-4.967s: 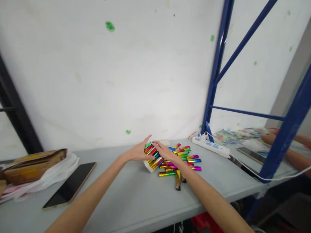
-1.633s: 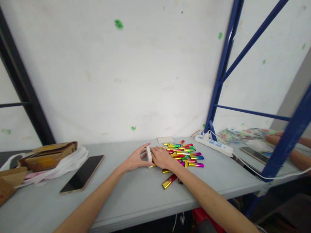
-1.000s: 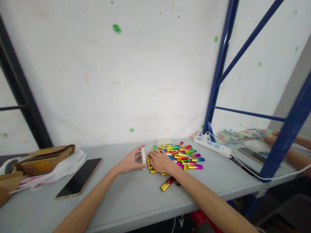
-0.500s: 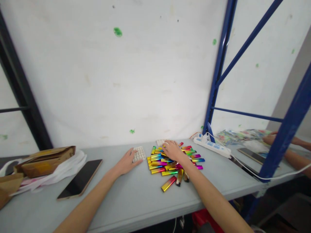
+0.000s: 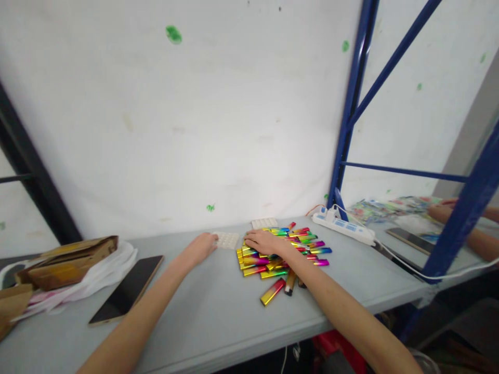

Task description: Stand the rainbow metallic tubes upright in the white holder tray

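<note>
White tray (image 5: 228,240), lower centre, extends right from left hand (image 5: 200,248), fingers pinching its edge. Right hand (image 5: 262,242) on lighters (image 5: 273,273), can't tell grip.

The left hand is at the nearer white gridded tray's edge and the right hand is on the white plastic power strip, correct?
No: in the head view, the right hand is on the heap of shiny multicoloured oblong pieces, not the white plastic power strip. The left hand is at that white gridded tray.

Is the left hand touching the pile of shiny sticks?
No, the left hand is at the edge of a white tray, apart from the shiny sticks.
</note>
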{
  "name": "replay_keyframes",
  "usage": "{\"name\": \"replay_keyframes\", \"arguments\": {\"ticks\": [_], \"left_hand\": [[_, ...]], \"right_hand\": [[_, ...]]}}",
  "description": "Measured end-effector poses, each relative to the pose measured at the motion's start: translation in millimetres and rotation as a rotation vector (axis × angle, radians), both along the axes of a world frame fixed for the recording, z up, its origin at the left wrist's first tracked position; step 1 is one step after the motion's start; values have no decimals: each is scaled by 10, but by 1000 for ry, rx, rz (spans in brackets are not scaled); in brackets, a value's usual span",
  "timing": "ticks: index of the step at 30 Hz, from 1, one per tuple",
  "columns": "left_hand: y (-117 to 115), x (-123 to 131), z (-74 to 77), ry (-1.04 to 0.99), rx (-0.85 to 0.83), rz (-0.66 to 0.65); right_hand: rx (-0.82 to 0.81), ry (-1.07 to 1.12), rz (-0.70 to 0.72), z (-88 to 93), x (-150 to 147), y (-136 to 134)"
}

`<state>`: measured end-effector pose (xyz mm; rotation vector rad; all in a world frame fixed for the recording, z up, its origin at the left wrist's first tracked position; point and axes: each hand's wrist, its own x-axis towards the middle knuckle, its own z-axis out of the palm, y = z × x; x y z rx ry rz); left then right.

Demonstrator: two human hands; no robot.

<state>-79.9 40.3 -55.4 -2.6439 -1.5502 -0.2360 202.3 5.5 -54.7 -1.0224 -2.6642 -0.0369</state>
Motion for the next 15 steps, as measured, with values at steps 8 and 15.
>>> {"name": "replay_keyframes", "arguments": {"ticks": [8,15], "left_hand": [[386,640,4,18,35,-31],[496,846,-39,-46,59,13]], "right_hand": [[22,213,-156,184,311,-117],[35,238,-420,293,834,33]]}}
